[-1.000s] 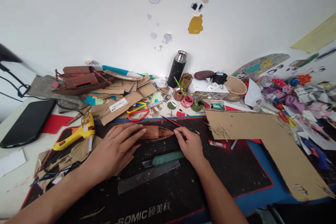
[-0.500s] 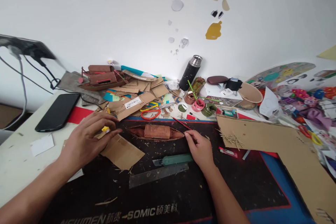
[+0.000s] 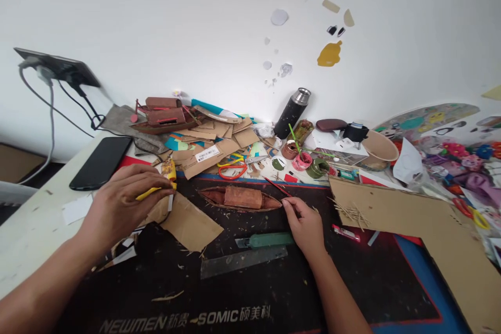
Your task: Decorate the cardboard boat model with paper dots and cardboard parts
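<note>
A small brown model boat with a rounded canopy lies on the black mat. My right hand pinches its right tip between thumb and forefinger. To the left of the boat, my left hand is closed around a yellow tool that looks like a glue gun, its pale nozzle pointing down. Much of the tool is hidden behind my fingers. Under it lies a piece of brown cardboard. A green utility knife and a clear ruler rest in front of the boat.
Behind the boat are orange-handled scissors, cardboard scraps, open paint jars and a black flask. A larger model boat stands back left, beyond a phone. Thin sticks lie on cardboard at right.
My left hand has closed on the yellow tool, and more of the tool and its nozzle now shows. My right hand stays at the boat's tip. The whole view has shifted slightly.
</note>
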The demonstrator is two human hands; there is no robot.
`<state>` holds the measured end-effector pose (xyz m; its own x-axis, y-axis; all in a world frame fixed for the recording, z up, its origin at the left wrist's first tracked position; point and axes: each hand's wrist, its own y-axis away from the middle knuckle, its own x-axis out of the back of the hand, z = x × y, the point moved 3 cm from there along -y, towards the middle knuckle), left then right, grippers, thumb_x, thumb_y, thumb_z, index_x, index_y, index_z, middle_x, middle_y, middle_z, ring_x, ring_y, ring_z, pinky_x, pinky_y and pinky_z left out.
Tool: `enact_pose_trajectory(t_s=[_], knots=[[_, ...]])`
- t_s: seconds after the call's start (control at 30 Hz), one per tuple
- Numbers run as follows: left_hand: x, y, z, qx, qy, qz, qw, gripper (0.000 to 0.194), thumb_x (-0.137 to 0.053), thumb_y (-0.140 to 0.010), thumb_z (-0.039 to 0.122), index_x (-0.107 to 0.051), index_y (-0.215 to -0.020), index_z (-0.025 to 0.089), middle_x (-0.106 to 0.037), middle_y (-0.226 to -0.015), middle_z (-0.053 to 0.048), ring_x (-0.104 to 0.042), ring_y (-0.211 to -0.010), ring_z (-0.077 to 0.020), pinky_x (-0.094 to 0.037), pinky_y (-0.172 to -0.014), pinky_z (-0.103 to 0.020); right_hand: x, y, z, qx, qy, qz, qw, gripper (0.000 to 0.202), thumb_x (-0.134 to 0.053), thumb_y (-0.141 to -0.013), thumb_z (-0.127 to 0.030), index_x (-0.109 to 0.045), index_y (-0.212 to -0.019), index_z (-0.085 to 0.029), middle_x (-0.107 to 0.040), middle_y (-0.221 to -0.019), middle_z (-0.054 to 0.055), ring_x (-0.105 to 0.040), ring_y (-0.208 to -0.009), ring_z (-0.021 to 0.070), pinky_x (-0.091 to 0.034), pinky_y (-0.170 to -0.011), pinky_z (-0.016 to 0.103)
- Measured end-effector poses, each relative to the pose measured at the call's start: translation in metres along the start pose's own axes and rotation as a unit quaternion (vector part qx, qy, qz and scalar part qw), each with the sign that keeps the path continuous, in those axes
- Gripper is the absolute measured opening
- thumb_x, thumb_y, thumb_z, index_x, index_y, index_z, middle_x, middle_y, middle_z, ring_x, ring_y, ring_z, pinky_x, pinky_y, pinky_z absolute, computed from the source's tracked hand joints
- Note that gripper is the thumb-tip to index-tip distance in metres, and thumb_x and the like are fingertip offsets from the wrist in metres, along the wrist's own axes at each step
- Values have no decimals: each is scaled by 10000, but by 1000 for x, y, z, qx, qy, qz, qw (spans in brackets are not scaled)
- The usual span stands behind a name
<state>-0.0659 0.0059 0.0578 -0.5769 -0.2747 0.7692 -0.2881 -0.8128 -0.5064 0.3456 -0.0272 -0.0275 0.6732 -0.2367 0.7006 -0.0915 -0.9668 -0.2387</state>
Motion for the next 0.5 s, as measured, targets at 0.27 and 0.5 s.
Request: enact_pose_trajectory(t_s=[0.27, 0.5], knots=[[2, 3, 0, 10, -12, -21, 1000, 240, -587, -1049, 342, -723, -879, 241, -794, -872, -40, -707, -889, -225, -556, -844, -353, 1, 0, -1, 4, 5, 1, 1000, 284, -588, -1037, -427, -799, -987, -244, -846, -887, 53, -801, -762, 247, -561, -699, 317], [-8, -5, 5, 3, -9, -63, 998, 400, -487, -1085, 307, -540, -694, 238, -614, -684, -22, -571, -694, -200, -453, -700, -335, 0, 0, 0, 8, 6, -1, 1000, 297, -586, -1042, -439, -802, -989, -243, -848, -893, 59, -797, -755, 249, -559, -687, 316]])
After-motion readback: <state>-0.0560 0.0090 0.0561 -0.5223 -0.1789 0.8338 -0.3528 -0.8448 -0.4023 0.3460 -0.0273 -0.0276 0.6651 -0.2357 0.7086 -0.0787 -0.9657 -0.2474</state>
